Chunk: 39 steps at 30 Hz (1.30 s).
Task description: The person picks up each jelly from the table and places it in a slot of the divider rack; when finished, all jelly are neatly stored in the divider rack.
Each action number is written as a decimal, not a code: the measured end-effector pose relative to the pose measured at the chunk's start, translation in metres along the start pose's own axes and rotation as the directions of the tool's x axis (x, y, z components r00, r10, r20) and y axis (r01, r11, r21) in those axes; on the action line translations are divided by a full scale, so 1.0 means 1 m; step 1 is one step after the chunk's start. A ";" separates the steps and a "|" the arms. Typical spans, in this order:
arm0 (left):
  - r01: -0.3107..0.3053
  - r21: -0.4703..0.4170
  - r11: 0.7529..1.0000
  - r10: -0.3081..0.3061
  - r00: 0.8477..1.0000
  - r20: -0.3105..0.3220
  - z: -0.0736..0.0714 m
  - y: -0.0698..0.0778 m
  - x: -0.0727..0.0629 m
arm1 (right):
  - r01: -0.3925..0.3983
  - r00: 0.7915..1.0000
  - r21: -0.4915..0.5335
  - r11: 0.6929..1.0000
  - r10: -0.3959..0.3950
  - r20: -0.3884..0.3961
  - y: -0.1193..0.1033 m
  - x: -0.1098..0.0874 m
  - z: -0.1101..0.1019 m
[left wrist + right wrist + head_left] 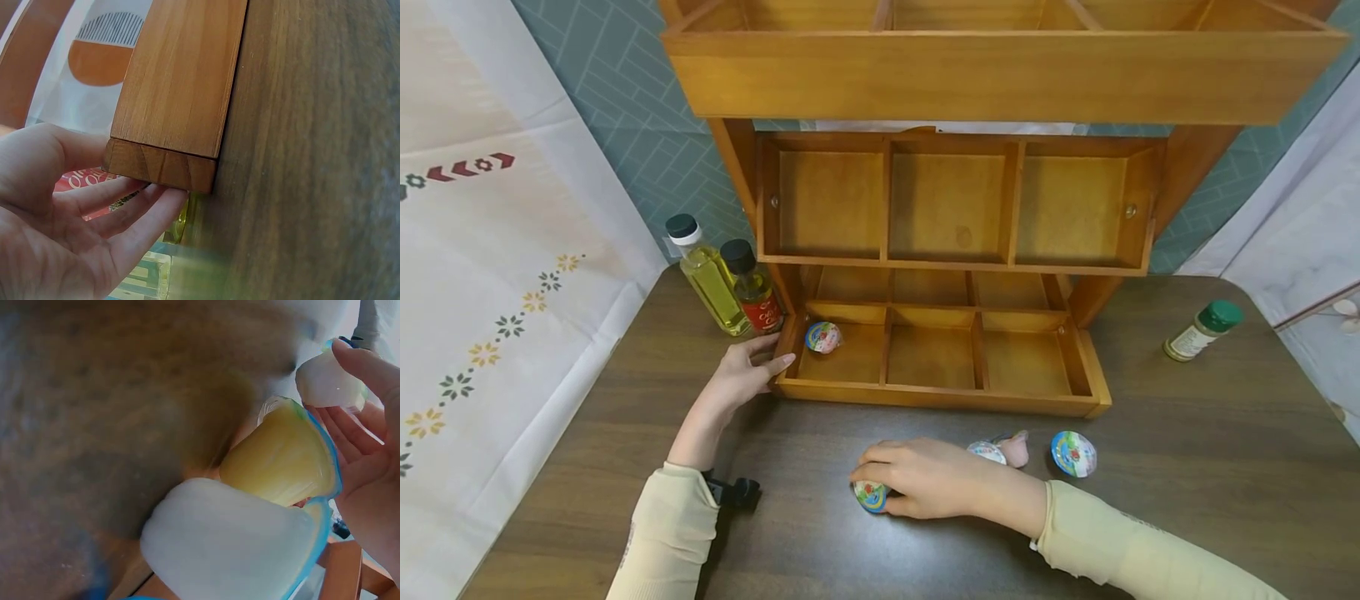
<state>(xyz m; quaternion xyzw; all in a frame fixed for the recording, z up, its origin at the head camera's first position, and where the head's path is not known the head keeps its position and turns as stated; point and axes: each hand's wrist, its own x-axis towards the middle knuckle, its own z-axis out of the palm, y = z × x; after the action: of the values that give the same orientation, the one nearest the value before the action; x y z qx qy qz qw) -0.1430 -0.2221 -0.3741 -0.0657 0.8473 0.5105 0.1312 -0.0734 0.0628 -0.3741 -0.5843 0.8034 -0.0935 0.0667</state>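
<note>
My left hand grips the left end of the lower tray of a wooden rack. In the left wrist view its thumb lies at the tray's upper edge and the fingers against the end. A small jelly cup with a bright printed lid is held between the thumb and fingers of my right hand, low over the table. The right wrist view shows its pale body, with a yellow cup and a whitish cup nearer the camera. Another jelly cup sits in the tray's left compartment.
Past my right wrist lie a lidded cup, a pink cup body and another jelly cup. Two oil bottles stand left of the rack. A green-capped spice jar is at right. Upper shelves overhang the lower tray.
</note>
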 end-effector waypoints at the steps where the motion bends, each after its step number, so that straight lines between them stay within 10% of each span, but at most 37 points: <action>1: -0.002 -0.002 1.000 0.002 1.000 0.001 0.000 0.000 0.000 | -0.003 1.000 0.019 1.000 0.003 -0.009 0.000 0.000 0.000; 13: -0.009 0.008 1.000 0.009 1.000 0.004 0.000 0.005 -0.002 | -0.013 0.991 0.249 0.968 0.046 -0.128 -0.005 -0.001 -0.011; 25: -0.014 0.002 1.000 0.014 1.000 -0.003 0.002 0.003 0.000 | -0.067 0.991 0.403 0.913 0.108 -0.081 0.008 -0.001 -0.037; 39: -0.010 0.007 1.000 0.010 1.000 -0.004 0.000 0.001 -0.001 | -0.193 0.940 0.258 0.947 0.254 -0.229 0.053 0.022 -0.068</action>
<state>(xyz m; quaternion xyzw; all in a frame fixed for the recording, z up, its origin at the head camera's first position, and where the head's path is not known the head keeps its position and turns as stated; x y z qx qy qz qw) -0.1427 -0.2213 -0.3732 -0.0621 0.8497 0.5079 0.1273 -0.1445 0.0627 -0.3198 -0.4595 0.8501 -0.2542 0.0389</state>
